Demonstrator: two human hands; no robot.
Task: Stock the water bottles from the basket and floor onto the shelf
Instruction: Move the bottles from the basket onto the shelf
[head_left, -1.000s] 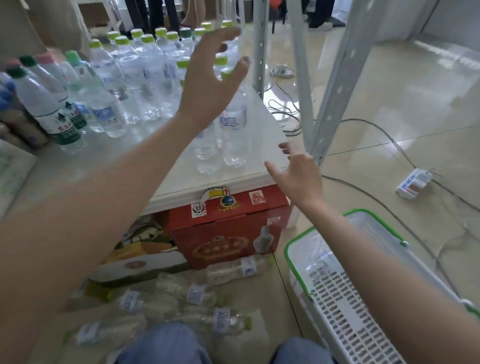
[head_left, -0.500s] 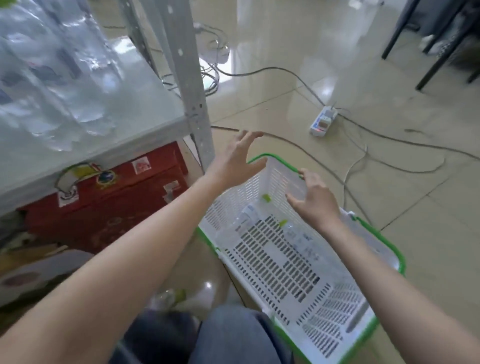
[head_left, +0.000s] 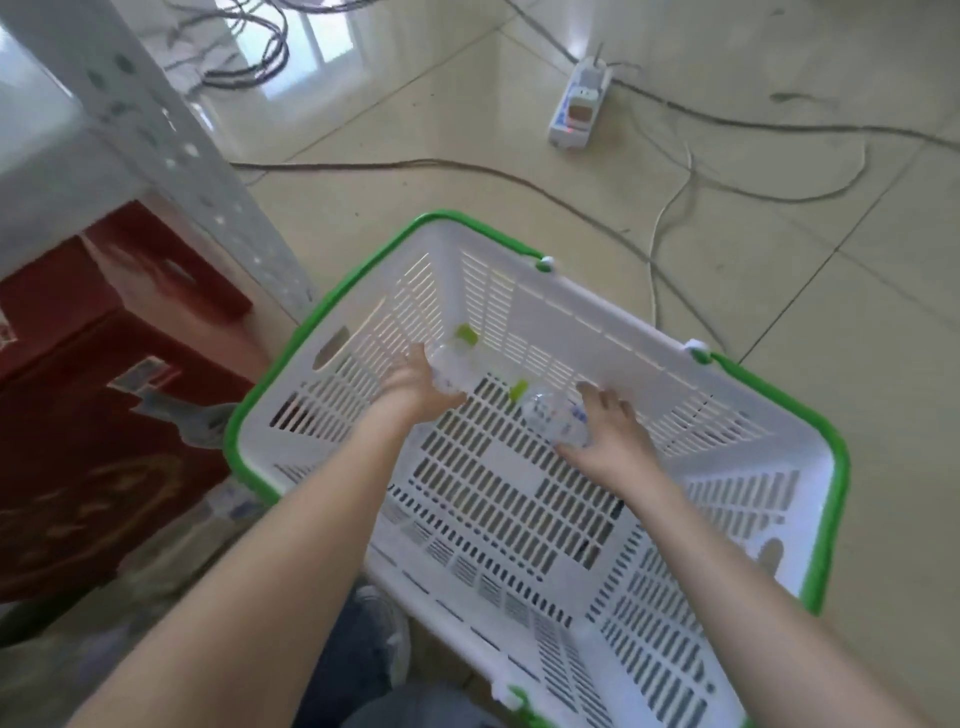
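A white slatted basket (head_left: 613, 332) with a green rim stands on the floor in front of me. Two clear water bottles with green caps lie at its far end. My left hand (head_left: 415, 387) reaches down into the basket and closes around the left bottle (head_left: 451, 358). To its right, my right hand (head_left: 610, 434) wraps the body of the right bottle (head_left: 545, 413). The grey metal shelf post (head_left: 171, 150) rises at the upper left, and a corner of the shelf board (head_left: 26, 114) shows beside it.
A red carton (head_left: 88, 395) sits under the shelf on the left. Black and grey cables (head_left: 670, 208) trail across the beige tiled floor, and a white power strip (head_left: 576, 109) lies beyond the basket. My knees show at the bottom edge.
The view has swung down from the shelf onto the basket. Both hands dropped from above the rim to the basket's bottom and took hold of a bottle each.
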